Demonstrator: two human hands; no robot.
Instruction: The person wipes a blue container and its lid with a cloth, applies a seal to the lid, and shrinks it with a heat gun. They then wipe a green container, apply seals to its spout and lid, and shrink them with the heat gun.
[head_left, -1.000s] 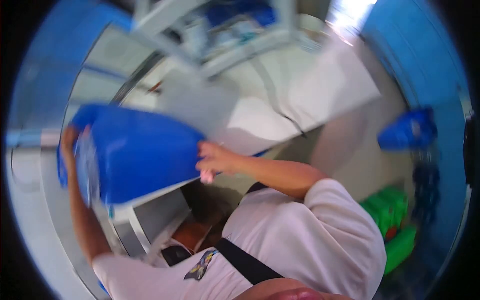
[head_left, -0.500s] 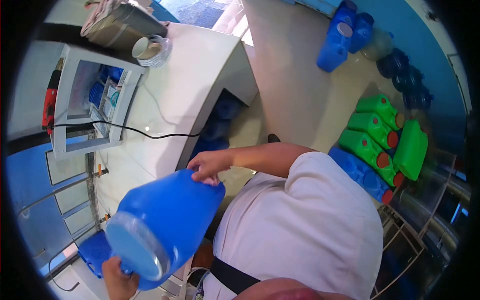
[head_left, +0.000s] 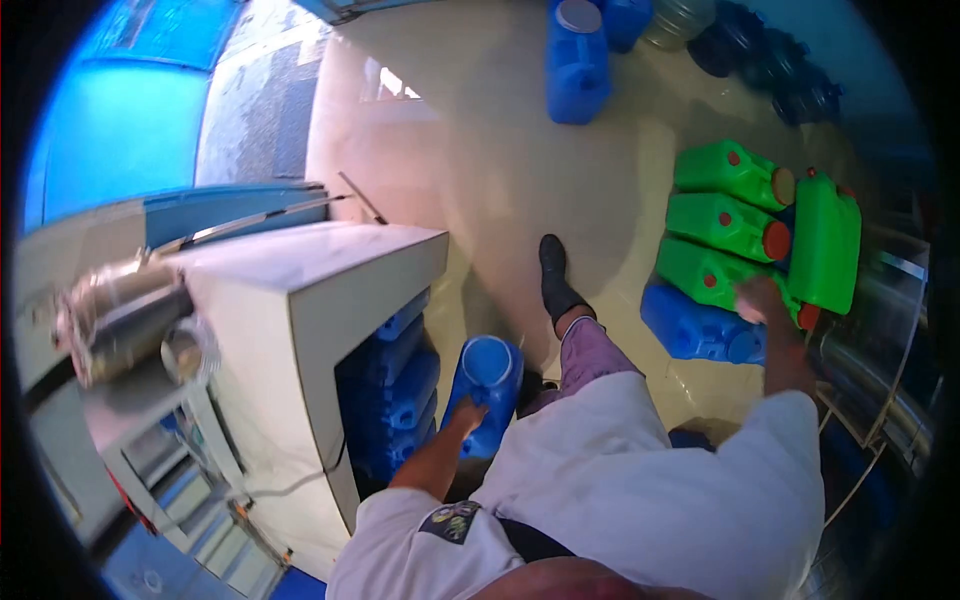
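Observation:
My left hand (head_left: 470, 413) grips the handle of a blue water jug (head_left: 494, 440), low beside the counter. The jug stands upright with its wide round lid (head_left: 487, 360) on top. Out to the right, my right hand (head_left: 757, 300) hangs over the green jugs, smeared by motion, so I cannot tell how its fingers are set. Closest beneath it are a green jug (head_left: 700, 272) with a red cap and a blue jug (head_left: 690, 325) lying next to it.
A white counter (head_left: 390, 265) runs along the left, with several blue jugs (head_left: 400, 400) stored under it. More green jugs (head_left: 828, 245) stand at right by a metal rack (head_left: 880, 350). Blue containers (head_left: 578, 70) and round dark bottles (head_left: 770, 60) are farther off.
The large blue jug, held up in both hands before, is now down beside the counter in my left hand only. My right hand has swung over to the green jugs. The view has turned.

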